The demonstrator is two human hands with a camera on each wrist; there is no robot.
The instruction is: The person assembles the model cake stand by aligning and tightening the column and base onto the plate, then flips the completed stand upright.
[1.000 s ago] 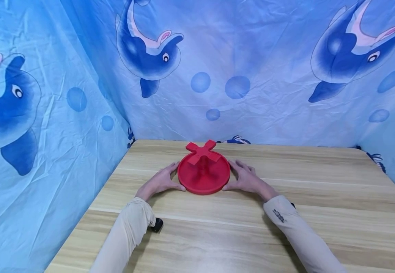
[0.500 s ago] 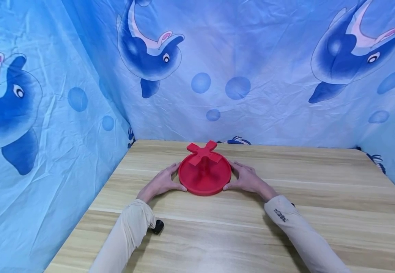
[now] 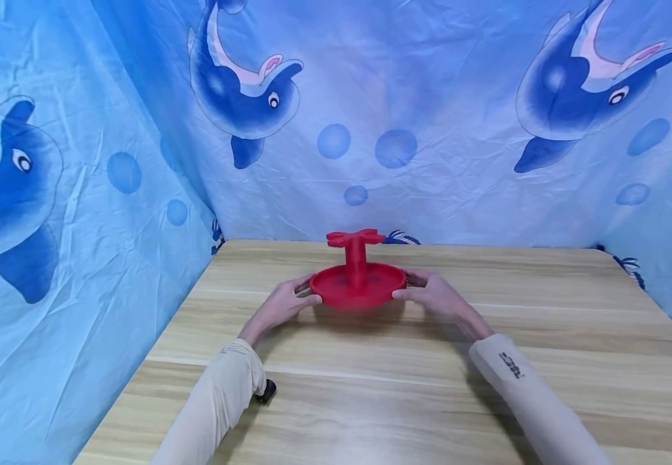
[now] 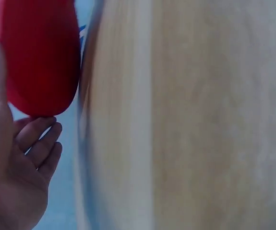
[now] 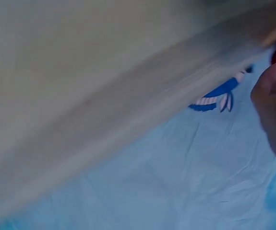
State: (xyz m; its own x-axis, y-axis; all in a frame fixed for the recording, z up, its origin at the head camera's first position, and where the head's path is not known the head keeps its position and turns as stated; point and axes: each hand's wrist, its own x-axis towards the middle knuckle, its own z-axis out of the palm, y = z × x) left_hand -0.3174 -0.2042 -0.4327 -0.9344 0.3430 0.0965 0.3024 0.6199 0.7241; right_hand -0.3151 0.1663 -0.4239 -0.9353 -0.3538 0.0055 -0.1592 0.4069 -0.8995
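A round red tray [image 3: 336, 298] has a low rim, a thick central post [image 3: 356, 261] and a cross-shaped top [image 3: 356, 238]. It is held above the table with its shadow beneath. My left hand [image 3: 282, 303] grips its left edge, thumb at the front and fingers farther back. Across from it, my right hand [image 3: 437, 297] grips the right edge in the same way. In the left wrist view the tray's red underside [image 4: 44, 57] shows above the curled fingers [image 4: 42, 143]. The right wrist view is blurred, with only a sliver of red beside the thumb [image 5: 267, 84].
A wood-grain table [image 3: 336, 400] spreads under both arms. Blue cloth with printed dolphins [image 3: 254, 97] hangs behind the table's back edge and along the left side. A small black device [image 3: 266, 391] sits at the left cuff.
Both hands have lifted the tray off the table and shifted it slightly right. Its cross top, earlier seen from above, now shows nearly edge-on with the post in plain sight.
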